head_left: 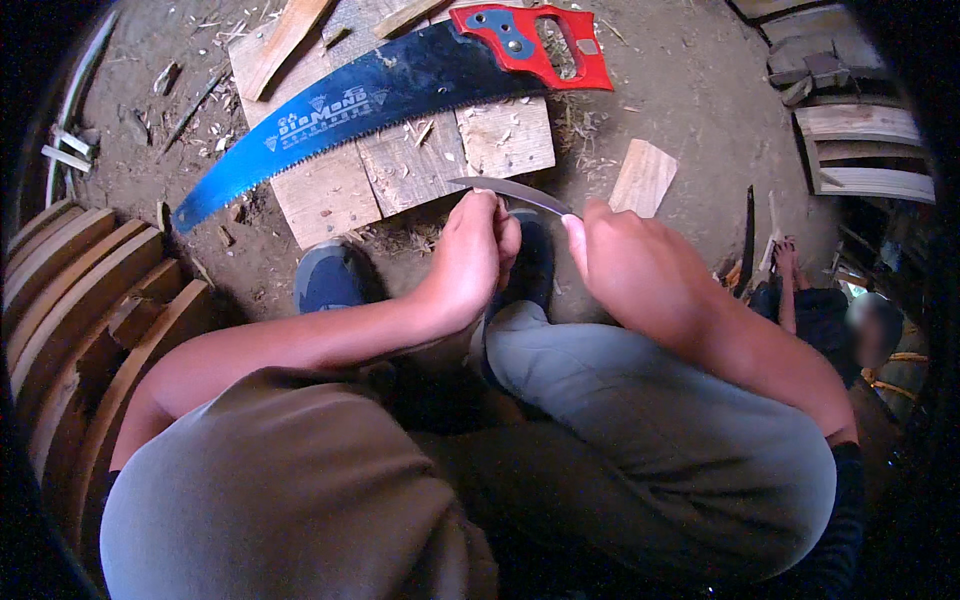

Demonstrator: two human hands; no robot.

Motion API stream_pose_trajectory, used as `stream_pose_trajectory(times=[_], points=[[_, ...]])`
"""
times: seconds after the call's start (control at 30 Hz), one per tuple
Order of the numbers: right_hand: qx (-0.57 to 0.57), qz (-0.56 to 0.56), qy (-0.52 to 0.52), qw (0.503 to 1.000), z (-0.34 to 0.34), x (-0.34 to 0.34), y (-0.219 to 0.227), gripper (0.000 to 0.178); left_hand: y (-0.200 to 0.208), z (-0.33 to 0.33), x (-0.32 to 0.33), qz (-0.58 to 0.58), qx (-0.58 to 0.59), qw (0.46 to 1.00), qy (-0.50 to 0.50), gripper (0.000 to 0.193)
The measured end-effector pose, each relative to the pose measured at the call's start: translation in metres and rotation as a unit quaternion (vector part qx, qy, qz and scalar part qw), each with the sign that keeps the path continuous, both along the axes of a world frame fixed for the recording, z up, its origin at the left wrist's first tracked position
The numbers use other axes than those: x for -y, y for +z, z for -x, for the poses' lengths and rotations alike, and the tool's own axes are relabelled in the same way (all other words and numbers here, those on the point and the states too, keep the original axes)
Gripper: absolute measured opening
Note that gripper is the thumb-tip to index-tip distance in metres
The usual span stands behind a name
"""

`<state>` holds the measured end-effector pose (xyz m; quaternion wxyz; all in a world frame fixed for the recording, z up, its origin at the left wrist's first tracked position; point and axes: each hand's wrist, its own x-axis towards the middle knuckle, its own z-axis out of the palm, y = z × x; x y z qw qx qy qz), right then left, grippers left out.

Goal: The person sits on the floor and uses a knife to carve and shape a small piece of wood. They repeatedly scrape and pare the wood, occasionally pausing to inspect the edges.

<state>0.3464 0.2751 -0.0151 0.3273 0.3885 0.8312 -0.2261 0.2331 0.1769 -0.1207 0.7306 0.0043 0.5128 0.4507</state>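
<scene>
My right hand [628, 262] grips a knife whose thin grey blade [508, 190] points left, its handle hidden in my fist. My left hand [470, 255] is curled shut just under the blade, its fingertips near the blade's middle; whatever it pinches is too small or hidden to make out. Both hands hover above my knees and dark shoes [330, 277]. Just beyond them a blue-bladed hand saw [370, 100] with a red handle [540, 42] lies across a wooden board [410, 165] on the dirt ground.
Curved wooden slats [80, 300] are stacked at the left. A small wood block [643, 177] lies right of the board. Wood scraps and shavings litter the ground. More planks [860, 150] sit at the upper right, and another person [830, 320] crouches at the right.
</scene>
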Motion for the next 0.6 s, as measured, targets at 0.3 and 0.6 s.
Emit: stream_pose_trajectory(times=[0.3, 0.6], points=[[0.041, -0.062, 0.010, 0.997, -0.005, 0.009, 0.005, 0.035, 0.003, -0.009, -0.001, -0.021, -0.003, 0.999, -0.036, 0.029], [-0.003, -0.137, 0.056, 0.989, -0.021, 0.017, -0.014, 0.031, 0.002, -0.013, 0.000, -0.014, -0.008, 1.000, -0.026, 0.029]])
